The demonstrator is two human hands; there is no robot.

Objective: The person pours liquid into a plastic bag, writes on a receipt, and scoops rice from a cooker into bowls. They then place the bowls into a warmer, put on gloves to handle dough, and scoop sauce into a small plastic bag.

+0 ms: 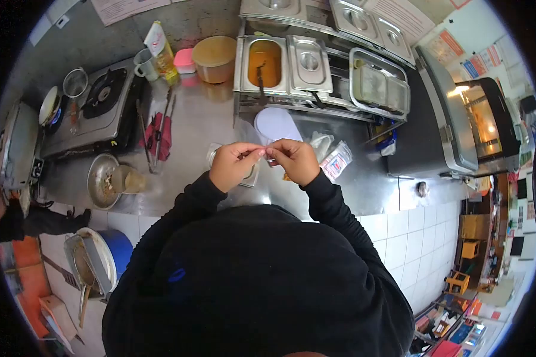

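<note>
Above the steel counter (208,196), my left hand (237,163) and my right hand (295,160) meet fingertip to fingertip. Both are closed in a pinch, and whatever lies between the fingers is too small and hidden to name. Just beyond them is a white rounded sheet or board (278,124). A small pale-rimmed container (251,178) shows partly from under my left hand. To the right of my right hand lie a crumpled clear plastic bag (320,144) and a printed plastic packet (337,160).
Left stands a gas stove (89,110) with a lit burner; a metal bowl (103,196) sits near the counter edge. Tongs (161,128) rest on a red cloth. Behind are a tub (214,56), steel food pans (265,62) and, right, an oven (423,113). Another person's leg (47,220) shows left.
</note>
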